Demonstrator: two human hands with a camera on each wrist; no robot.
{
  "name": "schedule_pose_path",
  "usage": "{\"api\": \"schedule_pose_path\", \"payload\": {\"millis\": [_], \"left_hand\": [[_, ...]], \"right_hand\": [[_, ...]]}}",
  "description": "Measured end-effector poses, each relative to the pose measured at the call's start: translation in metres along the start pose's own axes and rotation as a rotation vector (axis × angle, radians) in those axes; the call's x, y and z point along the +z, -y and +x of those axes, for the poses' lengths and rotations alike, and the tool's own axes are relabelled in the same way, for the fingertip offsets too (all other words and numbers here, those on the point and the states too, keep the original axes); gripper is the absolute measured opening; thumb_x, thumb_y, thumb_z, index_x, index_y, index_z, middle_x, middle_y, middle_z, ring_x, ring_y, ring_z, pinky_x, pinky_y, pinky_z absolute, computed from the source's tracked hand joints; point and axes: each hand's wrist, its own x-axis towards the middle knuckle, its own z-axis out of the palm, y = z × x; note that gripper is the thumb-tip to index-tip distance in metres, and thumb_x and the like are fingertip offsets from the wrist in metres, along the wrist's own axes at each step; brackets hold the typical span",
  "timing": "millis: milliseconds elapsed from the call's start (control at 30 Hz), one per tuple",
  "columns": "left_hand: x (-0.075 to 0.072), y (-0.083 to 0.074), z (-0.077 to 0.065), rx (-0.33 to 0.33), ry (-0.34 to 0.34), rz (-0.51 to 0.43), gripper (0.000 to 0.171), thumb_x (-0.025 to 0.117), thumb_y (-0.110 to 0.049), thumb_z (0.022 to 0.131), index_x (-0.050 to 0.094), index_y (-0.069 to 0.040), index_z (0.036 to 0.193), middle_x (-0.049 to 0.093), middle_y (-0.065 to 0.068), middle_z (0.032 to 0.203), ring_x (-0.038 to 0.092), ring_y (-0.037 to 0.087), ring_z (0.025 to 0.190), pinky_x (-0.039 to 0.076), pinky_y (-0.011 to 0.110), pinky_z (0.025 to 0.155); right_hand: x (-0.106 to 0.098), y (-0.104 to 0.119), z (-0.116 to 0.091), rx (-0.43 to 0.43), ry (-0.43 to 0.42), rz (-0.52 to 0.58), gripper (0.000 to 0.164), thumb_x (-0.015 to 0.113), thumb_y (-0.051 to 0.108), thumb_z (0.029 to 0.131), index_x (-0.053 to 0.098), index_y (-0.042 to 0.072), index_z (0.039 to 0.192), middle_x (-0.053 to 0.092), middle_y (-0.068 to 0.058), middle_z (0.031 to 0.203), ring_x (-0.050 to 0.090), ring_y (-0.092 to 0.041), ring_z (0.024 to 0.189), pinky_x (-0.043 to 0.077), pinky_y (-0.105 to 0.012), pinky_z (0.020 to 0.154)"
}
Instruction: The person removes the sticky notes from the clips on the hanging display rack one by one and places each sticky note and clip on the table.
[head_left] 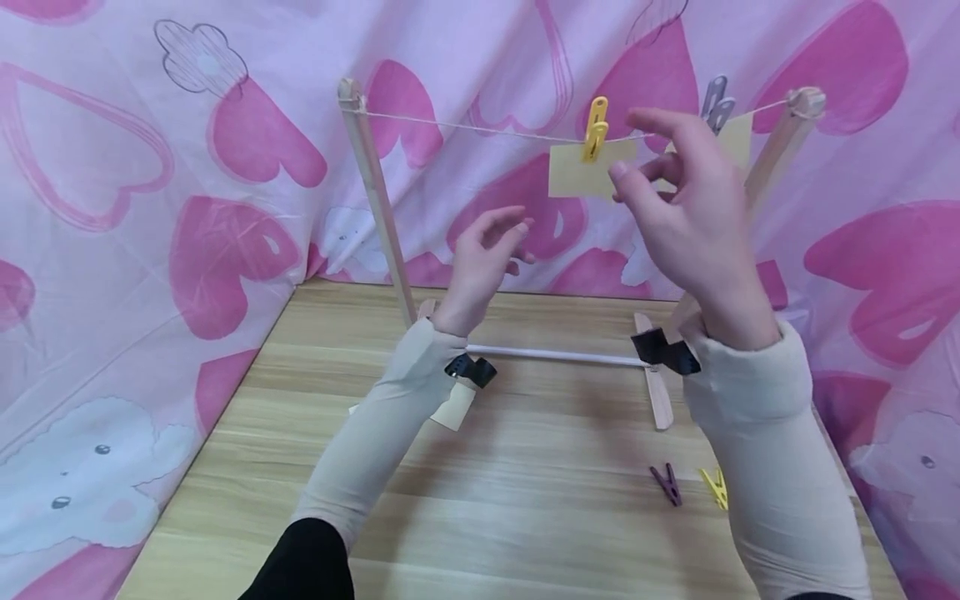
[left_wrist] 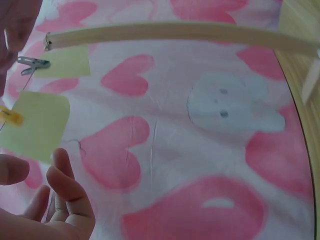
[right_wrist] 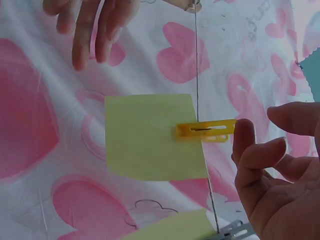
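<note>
A yellow clothespin (head_left: 596, 132) clips a yellow paper note (head_left: 568, 171) to a string (head_left: 480, 129) stretched between two wooden posts. Just right of this clothespin is my right hand (head_left: 693, 204), thumb and index finger spread apart with nothing between them. In the right wrist view a fingertip is right at the end of the yellow clothespin (right_wrist: 205, 130). My left hand (head_left: 486, 254) hovers below and left of the note, fingers loosely bent and holding nothing. A grey clothespin (head_left: 716, 107) grips a second paper note (head_left: 738, 146) farther right, partly hidden behind my right hand.
Posts (head_left: 378, 200) stand on wooden feet (head_left: 656, 392) joined by a white rod (head_left: 558, 356). On the table (head_left: 525, 517) lie a purple clothespin (head_left: 666, 484), another yellow clothespin (head_left: 716, 487), and paper (head_left: 454, 408) partly under my left sleeve. A pink heart-patterned curtain (head_left: 247, 150) hangs behind.
</note>
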Motion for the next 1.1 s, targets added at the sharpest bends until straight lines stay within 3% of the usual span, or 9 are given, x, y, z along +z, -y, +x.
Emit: {"api": "schedule_pose_path", "payload": {"millis": [167, 467, 667, 867, 1100], "left_hand": [[0.015, -0.004, 0.006, -0.034, 0.014, -0.096, 0.036, 0.059, -0.011, 0.095, 0.055, -0.006, 0.131, 0.065, 0.011, 0.124, 0.066, 0.017, 0.073, 0.053, 0.023, 0.064], [0.033, -0.012, 0.012, -0.088, 0.076, -0.278, 0.043, 0.058, -0.011, 0.096, 0.047, -0.008, 0.138, 0.061, 0.009, 0.127, 0.065, 0.015, 0.086, 0.055, 0.028, 0.081], [0.042, -0.016, 0.015, -0.078, 0.083, -0.294, 0.038, 0.060, -0.011, 0.095, 0.054, -0.010, 0.132, 0.066, 0.011, 0.111, 0.066, 0.017, 0.088, 0.052, 0.039, 0.096], [0.047, -0.016, 0.018, -0.065, 0.063, -0.312, 0.023, 0.061, -0.011, 0.095, 0.063, 0.001, 0.114, 0.069, 0.005, 0.085, 0.069, 0.014, 0.081, 0.056, 0.033, 0.087], [0.046, -0.015, 0.019, -0.037, 0.049, -0.354, 0.024, 0.062, -0.010, 0.094, 0.066, 0.006, 0.110, 0.072, 0.019, 0.099, 0.073, 0.022, 0.091, 0.053, 0.042, 0.095]], "right_hand": [[0.005, 0.004, 0.019, 0.078, 0.068, 0.051, 0.046, 0.059, 0.015, 0.094, 0.047, 0.011, 0.139, 0.051, -0.001, 0.140, 0.062, -0.005, 0.074, 0.042, -0.016, 0.053], [0.008, 0.000, 0.034, 0.156, 0.158, 0.091, 0.049, 0.056, 0.021, 0.097, 0.040, 0.017, 0.144, 0.050, -0.005, 0.139, 0.062, -0.009, 0.073, 0.046, -0.016, 0.054], [0.009, -0.002, 0.037, 0.152, 0.159, 0.125, 0.042, 0.057, 0.021, 0.097, 0.048, 0.013, 0.137, 0.056, 0.002, 0.113, 0.061, -0.015, 0.071, 0.047, -0.018, 0.057], [0.009, -0.003, 0.039, 0.166, 0.144, 0.162, 0.037, 0.059, 0.017, 0.095, 0.054, 0.007, 0.130, 0.057, 0.003, 0.100, 0.060, -0.015, 0.067, 0.049, -0.018, 0.059], [0.005, -0.003, 0.038, 0.183, 0.114, 0.138, 0.033, 0.065, 0.017, 0.092, 0.060, 0.006, 0.123, 0.060, 0.005, 0.094, 0.060, -0.014, 0.063, 0.048, -0.016, 0.057]]}}
